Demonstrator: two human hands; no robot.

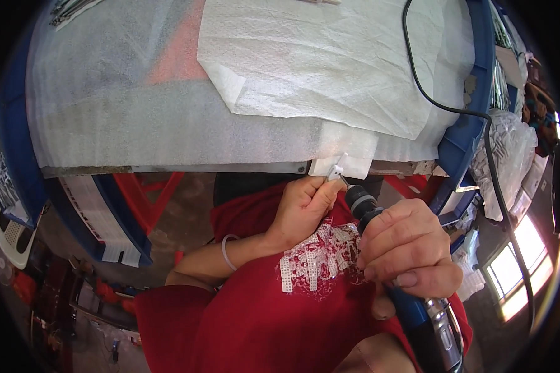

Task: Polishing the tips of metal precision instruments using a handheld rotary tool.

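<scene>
One cable (466, 112) crosses sheeting (124, 130); left hand (297, 208) pinches white part (335, 172), right hand (409, 248) grips tool (410, 311).

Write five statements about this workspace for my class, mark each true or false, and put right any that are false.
1. The right hand grips a blue-and-black handheld tool. True.
2. The left hand is holding nothing. False: it holds a small white piece by the fingertips.
3. A pale band circles the left wrist. True.
4. The black cable runs down the picture's left side. False: it runs down the right side.
5. A red garment shows below the hands. True.
</scene>
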